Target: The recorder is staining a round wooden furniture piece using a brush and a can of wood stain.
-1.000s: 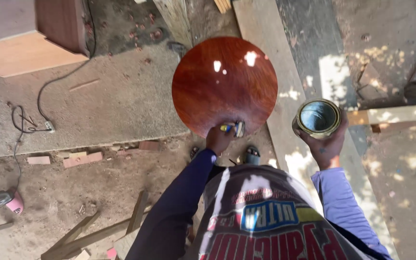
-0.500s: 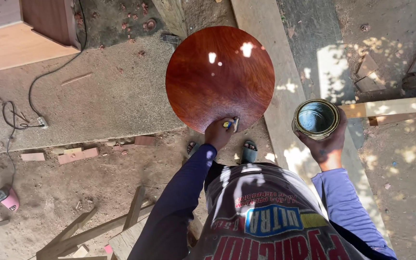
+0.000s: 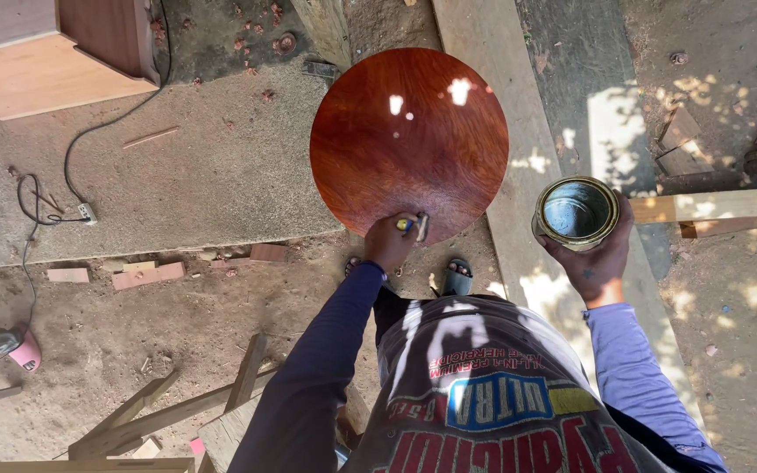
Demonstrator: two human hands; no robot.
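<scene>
Our left hand is closed around a small brush, yellow at the handle, and the brush rests on the near rim of the round red-brown tabletop, at about six o'clock on the disc. Half a second ago the hand sat at the same six o'clock spot on the rim; the disc now lies a little higher and more to the right in the view, so the change reads mostly as our head shifting. The brush is short, and its long axis seems to run roughly from seven to one o'clock, with the pale end pointing away from us onto the glossy wood; the blur keeps us from being surer.

Our right hand is wrapped under and around an open metal can, held upright at three o'clock from the disc, well apart from it, mouth up, much as before.

Beyond the disc, a pale wooden cabinet stands at ten o'clock, and a black cable trails over the concrete. Our sandalled foot shows just below the tabletop.
</scene>
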